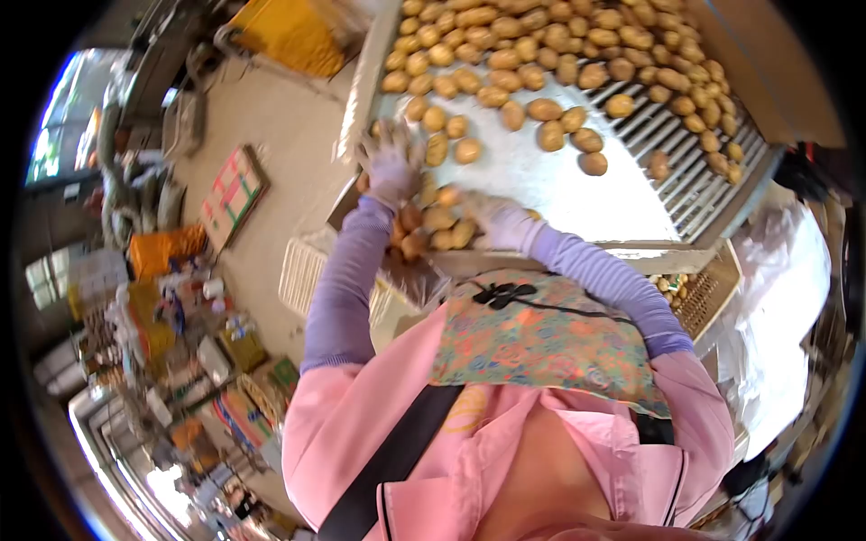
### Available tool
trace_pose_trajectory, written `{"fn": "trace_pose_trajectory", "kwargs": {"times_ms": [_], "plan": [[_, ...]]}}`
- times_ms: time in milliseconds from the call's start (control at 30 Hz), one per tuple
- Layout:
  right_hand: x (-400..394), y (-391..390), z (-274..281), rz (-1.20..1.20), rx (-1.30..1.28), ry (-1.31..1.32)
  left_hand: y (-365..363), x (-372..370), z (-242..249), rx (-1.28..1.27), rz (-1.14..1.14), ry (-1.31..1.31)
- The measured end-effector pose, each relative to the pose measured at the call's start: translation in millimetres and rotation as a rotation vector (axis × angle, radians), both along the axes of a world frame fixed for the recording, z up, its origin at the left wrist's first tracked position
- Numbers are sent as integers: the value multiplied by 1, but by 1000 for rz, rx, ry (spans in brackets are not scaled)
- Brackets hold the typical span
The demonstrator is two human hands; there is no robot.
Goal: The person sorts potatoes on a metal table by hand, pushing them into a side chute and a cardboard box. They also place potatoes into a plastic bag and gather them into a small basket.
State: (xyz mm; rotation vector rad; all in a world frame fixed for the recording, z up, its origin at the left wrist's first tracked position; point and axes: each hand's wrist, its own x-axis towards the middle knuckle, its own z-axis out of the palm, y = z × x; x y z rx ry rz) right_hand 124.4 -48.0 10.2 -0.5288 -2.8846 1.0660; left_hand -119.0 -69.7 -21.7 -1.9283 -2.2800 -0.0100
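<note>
Yellow-brown potatoes (503, 59) cover the upper part of a metal sorting tray (541, 198). My left hand (393, 164), in a light glove, lies at the tray's left edge with its fingers spread, near a few loose potatoes (437, 150). Lower down, my right hand (502, 222), also gloved, reaches leftward with fingers stretched out and slightly blurred. Its fingertips are beside a cluster of potatoes (439, 218) at the near left corner, between both hands. Whether the fingertips press on a potato is hard to see.
Slatted bars (672, 153) form the tray's right side, with potatoes on them. A pale plastic crate (307, 270) stands below the left corner. White plastic sheeting (776, 316) hangs at right. A yellow container (289, 36) and a flat carton (233, 197) are on the floor at left.
</note>
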Motion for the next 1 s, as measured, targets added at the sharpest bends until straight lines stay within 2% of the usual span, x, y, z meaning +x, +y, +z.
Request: {"fn": "trace_pose_trajectory", "kwargs": {"times_ms": [33,67,100,133,167,233,267,300,333,367,400,433,467,500,533,600,633,667,700,733,800,867,967,1000], "plan": [[-9,4,13,70,-84,-90,2,3,11,-6,-4,44],[13,27,1,149,-125,66,8,46,-3,-26,-171,-205],[35,53,1,120,-110,58,5,70,-5,-5,-346,-247],[55,66,-4,8,-241,150,4,72,6,44,-348,-308],[74,102,9,-132,-196,165,23,74,27,-120,-675,-306],[108,142,49,-370,-45,104,37,68,38,-51,-821,-242],[150,206,77,-679,335,255,87,46,38,-11,-854,-184],[180,252,87,-680,520,218,117,33,36,0,-858,-145],[190,250,85,-670,523,148,112,40,26,15,-879,-171],[210,305,120,-838,754,31,171,29,46,128,-813,-193],[221,334,137,-876,611,-17,214,22,68,217,-719,-240],[235,341,130,-842,652,-90,232,28,74,205,-688,-271],[228,378,140,-848,629,-100,289,22,89,215,-687,-244],[220,407,147,-834,583,-135,332,23,91,152,-586,-325],[219,416,160,-846,503,-183,341,34,74,179,-583,-365],[190,462,148,-936,219,-227,451,18,43,63,-678,364],[199,477,156,-931,230,-268,467,31,34,177,-680,982],[177,488,135,-996,245,-271,499,14,11,152,-699,1003],[158,493,121,-1053,264,-294,532,-7,-20,19,-731,209],[161,510,109,-999,44,-178,531,3,-4,-113,-676,222],[174,537,137,-968,-223,-22,517,35,52,-254,-670,736],[175,544,112,-970,-280,54,494,52,77,-339,-683,1088],[172,533,96,-926,-301,79,455,67,93,-402,-672,1239],[172,531,93,-884,-251,80,445,68,91,-385,-653,1146]]}}
